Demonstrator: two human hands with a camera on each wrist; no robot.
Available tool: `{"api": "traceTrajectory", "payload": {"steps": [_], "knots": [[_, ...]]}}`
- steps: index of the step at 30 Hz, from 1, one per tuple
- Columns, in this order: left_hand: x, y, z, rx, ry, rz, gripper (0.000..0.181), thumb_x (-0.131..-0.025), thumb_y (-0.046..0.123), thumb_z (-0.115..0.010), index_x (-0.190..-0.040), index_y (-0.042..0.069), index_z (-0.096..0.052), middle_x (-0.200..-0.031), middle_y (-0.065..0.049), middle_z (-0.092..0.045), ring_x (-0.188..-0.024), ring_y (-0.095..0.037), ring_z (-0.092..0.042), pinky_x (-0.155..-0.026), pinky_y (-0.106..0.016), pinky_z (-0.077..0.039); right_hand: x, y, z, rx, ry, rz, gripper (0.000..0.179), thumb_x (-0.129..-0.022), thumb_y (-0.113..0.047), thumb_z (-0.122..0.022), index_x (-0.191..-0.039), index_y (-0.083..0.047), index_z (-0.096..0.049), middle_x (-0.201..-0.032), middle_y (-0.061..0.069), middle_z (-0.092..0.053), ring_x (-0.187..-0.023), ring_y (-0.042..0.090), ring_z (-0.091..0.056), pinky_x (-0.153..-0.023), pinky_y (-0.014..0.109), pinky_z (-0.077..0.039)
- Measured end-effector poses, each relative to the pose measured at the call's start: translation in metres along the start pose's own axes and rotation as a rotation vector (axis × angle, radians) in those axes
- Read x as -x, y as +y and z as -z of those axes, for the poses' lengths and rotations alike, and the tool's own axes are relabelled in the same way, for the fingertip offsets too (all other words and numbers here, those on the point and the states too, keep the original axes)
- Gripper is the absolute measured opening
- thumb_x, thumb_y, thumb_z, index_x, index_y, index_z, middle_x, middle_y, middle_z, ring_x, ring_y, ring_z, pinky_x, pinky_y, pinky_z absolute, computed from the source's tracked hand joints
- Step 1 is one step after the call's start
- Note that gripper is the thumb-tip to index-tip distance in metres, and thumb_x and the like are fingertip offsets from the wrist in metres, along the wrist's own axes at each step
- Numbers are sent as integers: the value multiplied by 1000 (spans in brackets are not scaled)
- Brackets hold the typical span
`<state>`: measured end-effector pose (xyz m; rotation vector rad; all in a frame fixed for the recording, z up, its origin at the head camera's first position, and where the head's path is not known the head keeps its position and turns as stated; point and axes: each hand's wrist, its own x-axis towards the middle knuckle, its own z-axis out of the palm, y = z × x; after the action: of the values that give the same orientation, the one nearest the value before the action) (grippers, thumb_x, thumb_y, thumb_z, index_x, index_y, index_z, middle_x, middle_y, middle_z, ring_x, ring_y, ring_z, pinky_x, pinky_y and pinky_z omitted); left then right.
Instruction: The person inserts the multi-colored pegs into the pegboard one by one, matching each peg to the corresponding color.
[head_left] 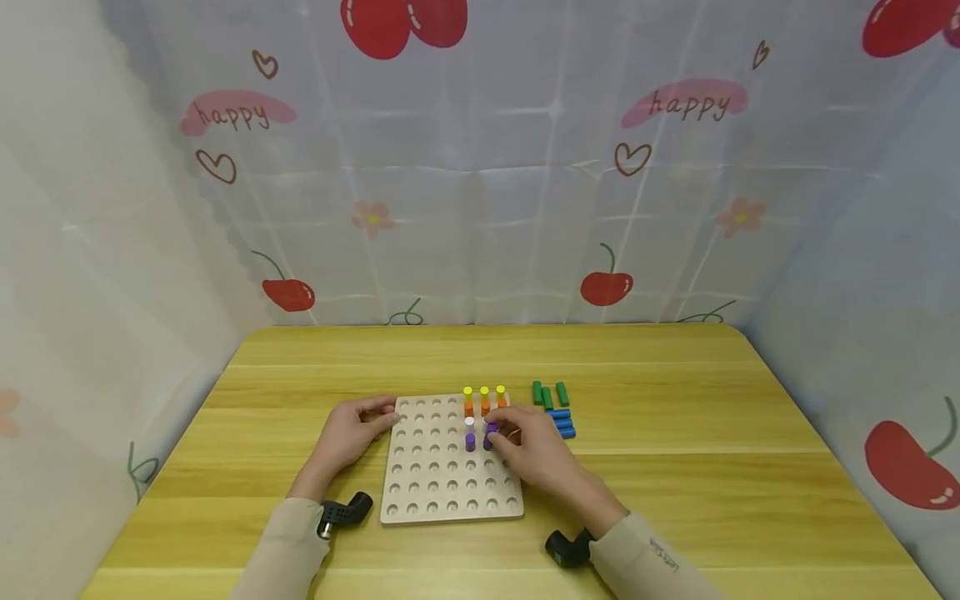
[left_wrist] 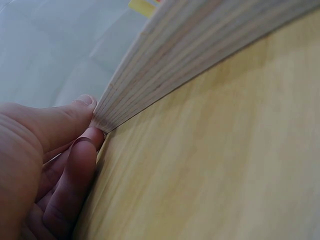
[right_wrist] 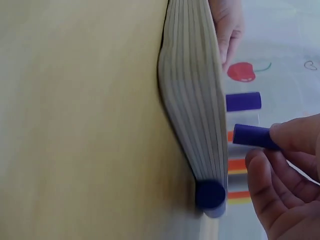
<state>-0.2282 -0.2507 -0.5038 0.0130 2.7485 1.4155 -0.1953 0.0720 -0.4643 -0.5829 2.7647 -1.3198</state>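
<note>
A pale wooden pegboard [head_left: 423,518] with rows of round holes lies on the table. At its far left corner, my left hand [head_left: 351,429] grips the edge, with thumb and fingers [left_wrist: 82,155] at the corner in the left wrist view. My right hand [head_left: 536,446] pinches a purple peg [right_wrist: 252,136] between thumb and fingers, over the board's right side. The lower end of that peg is close above the board. Beside it stands another purple peg [head_left: 470,442]. Behind are a white peg [head_left: 469,425], orange pegs [head_left: 468,409] and yellow pegs [head_left: 484,392], some partly hidden by the right hand.
Right of the board, green pegs [head_left: 562,394] and blue pegs [head_left: 566,433] lie loose on the wooden table [head_left: 675,483]. A printed curtain [head_left: 480,250] hangs along the back and both sides. Each wrist carries a black camera mount [head_left: 348,510].
</note>
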Motion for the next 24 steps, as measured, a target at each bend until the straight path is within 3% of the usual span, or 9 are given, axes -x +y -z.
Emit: {"api": "traceTrajectory", "payload": {"steps": [7,18,24], "knots": [[-1,1,0,6,1,-7,41,-95,33,-76,-133,17,-72,-109,1,-76,-93,-11,-68,-79,-22,-52,0,-1,-3,48,-5,22,19,-96,-11,-73,-115,-12,-75,-95,-6,-64,-81,11,-56,-70,20,-51],[-1,0,-2,6,-9,-4,42,-96,34,-76,-134,17,-71,-110,1,-76,-95,-11,-69,-80,-23,-52,4,1,-4,113,-38,74,19,-96,-10,-73,-115,-13,-77,-106,3,-71,-82,10,-57,-70,20,-51],[0,-1,0,0,-7,-2,42,-96,35,-75,-134,17,-71,-111,1,-76,-94,-11,-68,-79,-22,-52,4,1,-3,113,-24,92,19,-95,-14,-76,-114,-13,-77,-96,-4,-66,-78,9,-55,-66,19,-50]]}}
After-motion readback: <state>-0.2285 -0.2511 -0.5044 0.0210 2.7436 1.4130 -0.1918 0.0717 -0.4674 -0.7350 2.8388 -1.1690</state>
